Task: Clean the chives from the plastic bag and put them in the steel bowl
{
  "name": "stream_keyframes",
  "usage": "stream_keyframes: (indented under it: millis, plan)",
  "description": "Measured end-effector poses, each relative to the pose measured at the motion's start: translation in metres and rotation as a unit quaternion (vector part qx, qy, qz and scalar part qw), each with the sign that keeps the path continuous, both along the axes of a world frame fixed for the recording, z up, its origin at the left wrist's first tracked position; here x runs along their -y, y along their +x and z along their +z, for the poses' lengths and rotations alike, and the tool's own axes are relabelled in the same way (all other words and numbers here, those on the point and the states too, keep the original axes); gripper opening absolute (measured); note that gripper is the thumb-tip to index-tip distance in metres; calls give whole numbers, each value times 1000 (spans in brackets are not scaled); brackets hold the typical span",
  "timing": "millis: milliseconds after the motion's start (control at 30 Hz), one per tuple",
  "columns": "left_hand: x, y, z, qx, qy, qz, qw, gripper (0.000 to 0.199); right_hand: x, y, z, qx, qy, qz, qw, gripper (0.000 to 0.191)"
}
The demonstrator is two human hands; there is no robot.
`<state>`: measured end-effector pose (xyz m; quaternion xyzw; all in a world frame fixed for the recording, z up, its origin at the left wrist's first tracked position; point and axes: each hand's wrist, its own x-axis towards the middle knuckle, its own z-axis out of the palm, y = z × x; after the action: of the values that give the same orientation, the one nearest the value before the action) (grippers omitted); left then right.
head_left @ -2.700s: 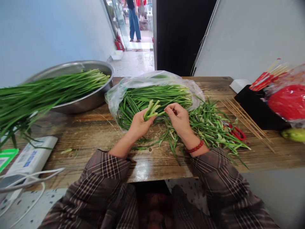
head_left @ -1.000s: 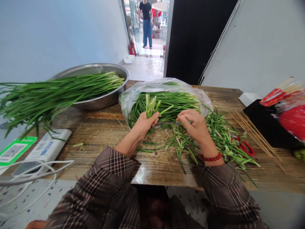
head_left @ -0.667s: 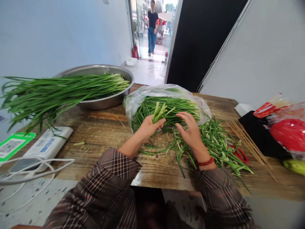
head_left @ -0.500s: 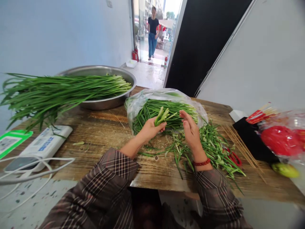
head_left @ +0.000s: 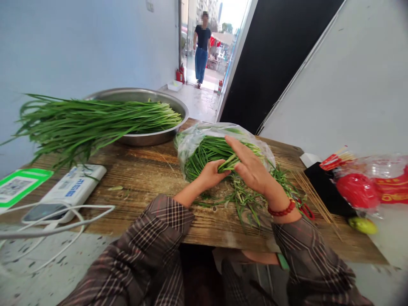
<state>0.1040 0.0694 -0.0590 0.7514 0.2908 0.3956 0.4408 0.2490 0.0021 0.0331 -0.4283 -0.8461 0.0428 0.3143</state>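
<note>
My left hand is closed round a small bunch of garlic chives, pale stem ends pointing right. Beside those ends, my right hand is held up with its fingers stretched out; whether the palm touches the stems I cannot tell. Just behind both hands lies a clear plastic bag full of more chives. Loose trimmings are scattered on the wooden table under and around my right hand.
A steel basin at the back left holds a large heap of chives. At left are a white device, cables and a QR card. Skewers, red-handled scissors and a black box lie right. A person is in the doorway.
My right hand has moved left and up, close to the stem ends in my left hand. The view has shifted slightly, and the person in the doorway has taken a step.
</note>
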Motion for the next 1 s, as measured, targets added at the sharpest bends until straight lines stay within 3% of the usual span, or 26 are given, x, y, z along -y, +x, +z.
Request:
stream_keyframes:
  millis: [67,133,233,300,433,533,600,667,833,1000]
  plan:
    - [1,1,-2,-20,18,-1,1000,24,5,-5,0,60,-13,0,998,65]
    - [1,1,-3,-33,42,-15,998,17,10,-3,-3,49,-16,-21,998,62]
    - [2,0,1,-22,73,4,997,13,18,8,-17,-116,24,-94,988,56]
    - [5,-1,4,-24,87,42,995,13,21,11,-35,-222,10,-133,966,60]
    - [18,1,7,-99,151,66,981,23,21,-12,-76,-325,-134,-155,923,73]
    - [27,7,4,-158,254,44,953,40,14,-41,-89,-479,-163,-149,850,61]
    - [30,11,1,-178,312,38,933,47,8,-55,-88,-579,-162,-157,784,53]
    - [31,13,-1,-189,341,44,920,52,4,-64,-82,-630,-152,-176,741,48]
    - [25,6,1,-204,331,102,916,70,1,-65,-58,-662,-88,-184,721,35]
    - [3,-8,2,-208,316,141,915,85,7,-42,-11,-700,-33,-142,699,37]
